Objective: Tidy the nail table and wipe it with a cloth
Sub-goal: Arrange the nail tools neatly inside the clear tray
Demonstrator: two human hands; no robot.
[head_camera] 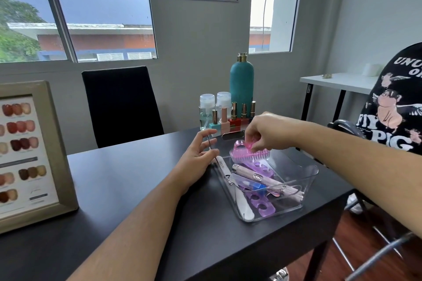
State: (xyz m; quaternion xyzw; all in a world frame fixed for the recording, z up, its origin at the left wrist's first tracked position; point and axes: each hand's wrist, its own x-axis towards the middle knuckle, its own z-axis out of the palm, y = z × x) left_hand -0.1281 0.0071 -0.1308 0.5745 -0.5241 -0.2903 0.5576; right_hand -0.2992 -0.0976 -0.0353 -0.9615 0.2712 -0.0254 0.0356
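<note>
My right hand [266, 131] pinches the pink brush [249, 153] by its looped handle, fingertips closed on the top, bristles facing right and near. The brush sits at the far end of the clear bin [296, 198], just above or resting on the purple toe separator [258, 165]; I can't tell if it's touching. Its long axis runs left-right, across the bin's far end.

My left hand [198, 162] has the fingers spread and loosely curled, thumb and fingertips on the bin's far-left corner, steadying it, gripping nothing else. The file [230, 187] lies along the bin's left wall, long axis near-far, right beside that hand.

The right hand is directly over the brush, so it does the drop: let go straight down, I'd guess. The bin is at the table's [137, 189] right near side, polish bottles [230, 118] just behind it. No cloth is in view, so wiping isn't started.
</note>
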